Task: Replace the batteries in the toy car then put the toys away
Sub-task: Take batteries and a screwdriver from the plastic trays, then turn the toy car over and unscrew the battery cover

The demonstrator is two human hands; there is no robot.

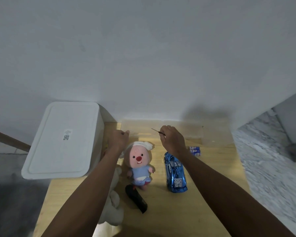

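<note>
At frame centre the right hand [172,140] grips a thin screwdriver [158,132], its tip pointing upper left. The left hand [120,139] is curled at the edge of a clear plastic box [162,129]; whether it holds it I cannot tell. The blue toy car [175,173] lies lower right of centre on the wooden table [212,168], batteries [195,151] just above it.

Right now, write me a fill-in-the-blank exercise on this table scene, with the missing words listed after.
1. The right hand holds a thin ____.
2. The toy car is shiny ____.
3. The lid of the white storage box is ____.
4. The pink plush doll lies between the left forearm and the ____.

Missing words: screwdriver; blue; closed; toy car
</note>
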